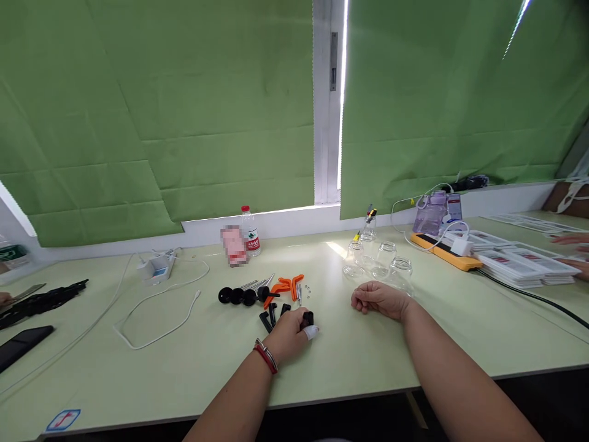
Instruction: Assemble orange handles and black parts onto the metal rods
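My left hand (pixel 291 336), with a white wrap on one finger, grips a small black plastic part (pixel 308 318) just above the table. Beside it lie similar black plastic pieces (pixel 265 321). Behind them are orange angled plastic pieces (pixel 294 286), thin metal pins (pixel 299 293) and small rings (pixel 308 292). To their left sit several black round caps (pixel 236 296) with metal rods pointing away. My right hand (pixel 380 299) rests on the table, fingers curled closed, no object visible in it. Several clear glass jars (pixel 386 253) stand just behind it.
Farther right lie an orange power strip (pixel 445 252), a purple bottle (pixel 430 215) and stacked white cards (pixel 519 264). A water bottle (pixel 251 232) stands at the back. A white cable (pixel 156 341) crosses the left side. Other people's hands (pixel 573 240) show at both edges.
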Demonstrator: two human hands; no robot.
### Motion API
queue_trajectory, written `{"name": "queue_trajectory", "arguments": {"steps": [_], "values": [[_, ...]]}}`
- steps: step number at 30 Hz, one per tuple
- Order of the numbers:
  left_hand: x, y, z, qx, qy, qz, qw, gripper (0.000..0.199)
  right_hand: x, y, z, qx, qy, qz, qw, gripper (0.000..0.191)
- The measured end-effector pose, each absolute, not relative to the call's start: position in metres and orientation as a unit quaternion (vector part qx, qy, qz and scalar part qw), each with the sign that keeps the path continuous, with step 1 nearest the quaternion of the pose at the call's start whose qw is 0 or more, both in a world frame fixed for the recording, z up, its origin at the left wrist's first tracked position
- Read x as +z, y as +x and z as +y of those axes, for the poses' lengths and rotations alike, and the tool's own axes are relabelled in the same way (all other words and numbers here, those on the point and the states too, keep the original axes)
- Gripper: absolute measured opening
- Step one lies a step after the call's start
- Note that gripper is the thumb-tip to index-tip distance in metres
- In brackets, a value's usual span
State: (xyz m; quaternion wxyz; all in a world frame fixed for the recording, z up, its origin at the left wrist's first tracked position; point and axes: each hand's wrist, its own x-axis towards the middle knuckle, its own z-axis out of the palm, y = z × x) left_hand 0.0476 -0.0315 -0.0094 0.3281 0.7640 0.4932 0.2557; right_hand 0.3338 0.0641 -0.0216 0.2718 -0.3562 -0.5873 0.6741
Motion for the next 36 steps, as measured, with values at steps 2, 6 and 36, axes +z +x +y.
{"name": "queue_trajectory", "arguments": {"steps": [2,6,36], "values": [[-0.0091,0.0477,-0.0317,0.254,0.765,0.494,0.325,0.017,-0.0218,0.3335,0.0645,0.674,-0.359,-0.586,0.272,0.032],[-0.0101,0.0477,-0.0318,0.254,0.767,0.496,0.318,0.016,-0.0223,0.3334,0.0653,0.67,-0.364,-0.589,0.267,0.034],[-0.0084,0.0465,-0.0366,0.246,0.792,0.492,0.266,0.025,-0.0233,0.3297,0.0663,0.656,-0.377,-0.601,0.257,0.034]]}}
